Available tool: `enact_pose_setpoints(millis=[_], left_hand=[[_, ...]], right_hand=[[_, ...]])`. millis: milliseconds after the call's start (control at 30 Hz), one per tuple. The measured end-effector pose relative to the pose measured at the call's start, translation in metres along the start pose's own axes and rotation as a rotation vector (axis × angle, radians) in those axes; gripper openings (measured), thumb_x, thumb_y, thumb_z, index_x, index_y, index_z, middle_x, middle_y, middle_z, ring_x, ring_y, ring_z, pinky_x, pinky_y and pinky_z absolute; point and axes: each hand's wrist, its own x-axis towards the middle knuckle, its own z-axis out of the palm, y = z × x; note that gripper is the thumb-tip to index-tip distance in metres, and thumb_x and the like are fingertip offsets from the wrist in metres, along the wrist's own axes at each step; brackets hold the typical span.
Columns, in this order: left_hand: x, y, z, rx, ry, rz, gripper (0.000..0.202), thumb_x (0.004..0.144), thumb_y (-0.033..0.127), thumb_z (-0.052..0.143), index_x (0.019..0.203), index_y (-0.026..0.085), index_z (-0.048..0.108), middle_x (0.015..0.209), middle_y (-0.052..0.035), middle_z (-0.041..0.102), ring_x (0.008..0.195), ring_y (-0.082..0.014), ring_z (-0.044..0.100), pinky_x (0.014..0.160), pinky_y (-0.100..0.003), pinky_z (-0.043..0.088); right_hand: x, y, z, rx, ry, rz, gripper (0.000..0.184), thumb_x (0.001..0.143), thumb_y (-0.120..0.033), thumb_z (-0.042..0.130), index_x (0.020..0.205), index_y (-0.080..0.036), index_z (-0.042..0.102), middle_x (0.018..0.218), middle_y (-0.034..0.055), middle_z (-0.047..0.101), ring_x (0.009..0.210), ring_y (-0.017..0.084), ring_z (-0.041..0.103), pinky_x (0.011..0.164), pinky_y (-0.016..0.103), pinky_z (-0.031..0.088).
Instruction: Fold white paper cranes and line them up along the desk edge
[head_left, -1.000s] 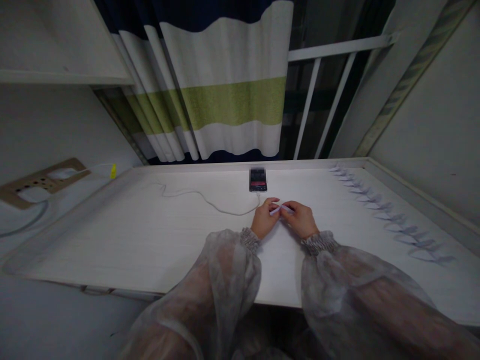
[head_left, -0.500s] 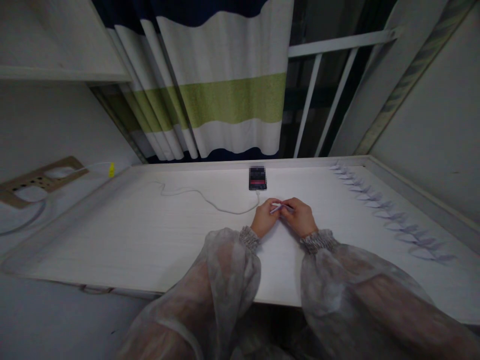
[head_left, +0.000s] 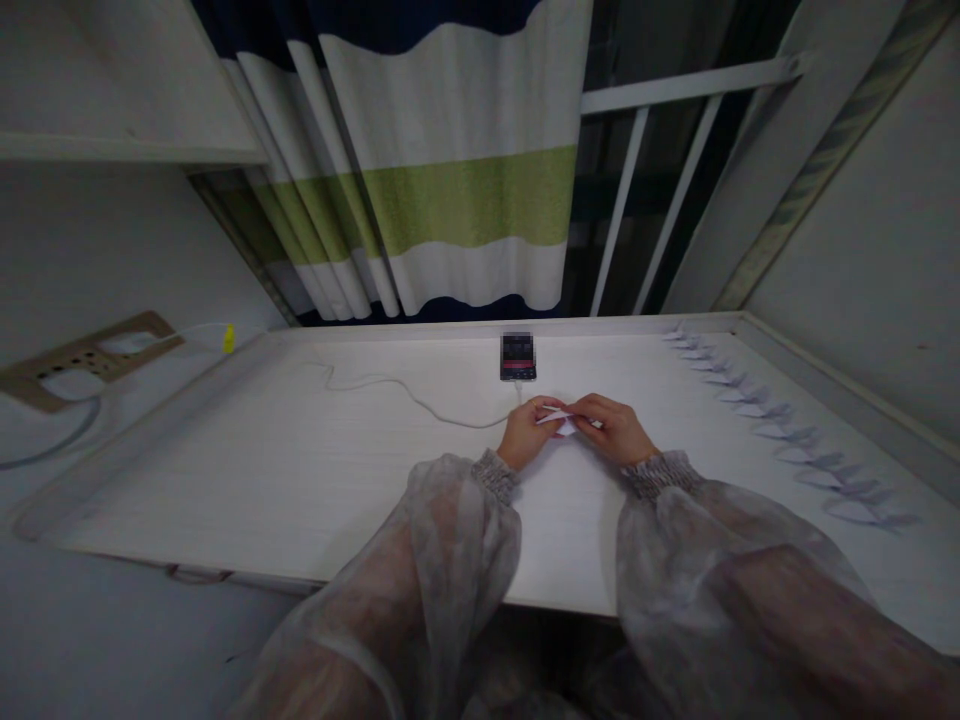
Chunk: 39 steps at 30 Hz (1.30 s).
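Observation:
A small piece of folded white paper point(head_left: 568, 425) is held between my two hands, a little above the white table point(head_left: 360, 470). My left hand point(head_left: 529, 430) pinches its left side, fingers closed. On the other side, my right hand point(head_left: 611, 425) grips the paper between thumb and fingers. The finer folds are too small to make out. Just beyond my hands lies a phone point(head_left: 518, 357) with a lit, blurred screen. Along the table's right side runs a row of several folded paper figures point(head_left: 776, 420).
A white charging cable point(head_left: 431, 405) winds across the table from the phone to the left. On the left wall is a power strip point(head_left: 90, 360) with plugs in it. A striped curtain point(head_left: 465, 200) hangs behind the table, beside white window bars point(head_left: 682, 85).
My right hand has shifted slightly to the right and its fingers have spread a little. More of the white paper shows between my hands. My left hand has barely moved.

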Motion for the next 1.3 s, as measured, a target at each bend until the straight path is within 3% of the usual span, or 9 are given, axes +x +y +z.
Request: enact_pose_setpoints(millis=[267,467,667,833,967,1067,1200,1300], left_hand=[[0.001,0.001,0.001,-0.016,-0.016,-0.025,0.021,0.057,0.015,0.065,0.075,0.01,0.056,0.075,-0.0025,0.061,0.068,-0.0102,0.057,0.055,-0.021,0.051],[-0.002,0.004,0.0,0.042,-0.035,0.016,0.03,0.056,0.017,0.068,0.083,0.01,0.058,0.082,-0.0044,0.062,0.068,-0.0096,0.057,0.063,-0.023,0.051],[-0.003,0.01,0.001,-0.071,-0.042,-0.038,0.03,0.069,0.037,0.055,0.08,0.01,0.059,0.077,-0.0039,0.061,0.071,-0.0117,0.057,0.06,-0.024,0.052],[0.0,0.007,0.0,-0.097,-0.042,-0.035,0.027,0.063,0.03,0.063,0.081,0.011,0.059,0.073,-0.0017,0.061,0.069,-0.0098,0.056,0.06,-0.023,0.051],[0.001,0.004,0.0,-0.064,-0.035,-0.026,0.027,0.062,0.026,0.064,0.083,0.011,0.058,0.075,-0.0025,0.062,0.07,-0.0107,0.057,0.059,-0.023,0.051],[0.0,0.002,0.0,0.006,0.004,0.026,0.027,0.066,0.026,0.061,0.089,0.013,0.057,0.076,-0.0029,0.062,0.07,-0.0112,0.058,0.06,-0.024,0.052],[-0.002,0.001,-0.001,0.241,0.068,0.177,0.026,0.073,0.027,0.055,0.097,0.015,0.055,0.079,-0.0039,0.063,0.074,-0.0134,0.06,0.063,-0.025,0.052],[-0.005,0.004,-0.001,0.467,0.097,0.312,0.025,0.075,0.028,0.051,0.098,0.017,0.055,0.086,-0.005,0.064,0.081,-0.0152,0.06,0.068,-0.027,0.052]], right_hand=[[0.0,0.001,-0.003,-0.006,-0.018,-0.065,0.022,0.079,-0.02,0.042,0.085,-0.02,0.063,0.078,0.0062,0.061,0.07,0.015,0.057,0.063,0.029,0.047],[-0.001,0.0,-0.003,-0.074,0.003,-0.069,0.022,0.078,-0.019,0.042,0.084,-0.02,0.063,0.078,0.0065,0.059,0.068,0.015,0.055,0.06,0.028,0.046],[-0.001,-0.002,-0.004,-0.058,0.021,-0.048,0.024,0.077,-0.016,0.041,0.086,-0.019,0.063,0.078,0.0063,0.058,0.069,0.015,0.055,0.062,0.029,0.046],[-0.001,-0.002,0.0,-0.02,0.072,-0.002,0.024,0.075,-0.015,0.042,0.084,-0.02,0.064,0.076,0.0053,0.058,0.068,0.015,0.055,0.062,0.029,0.046],[0.0,-0.005,0.0,0.087,0.103,0.069,0.023,0.073,-0.015,0.044,0.084,-0.019,0.063,0.08,0.0046,0.059,0.071,0.015,0.056,0.063,0.028,0.047],[0.001,-0.007,0.0,0.199,0.107,0.199,0.023,0.073,-0.021,0.048,0.092,-0.017,0.06,0.084,0.0057,0.06,0.072,0.015,0.057,0.06,0.026,0.047],[0.003,-0.006,0.005,0.327,0.142,0.402,0.023,0.07,-0.035,0.054,0.084,-0.016,0.058,0.075,0.0042,0.058,0.066,0.014,0.056,0.055,0.026,0.047],[0.004,-0.004,0.01,0.373,0.167,0.461,0.024,0.069,-0.039,0.056,0.075,-0.016,0.056,0.069,0.0022,0.055,0.063,0.013,0.054,0.056,0.026,0.047]])
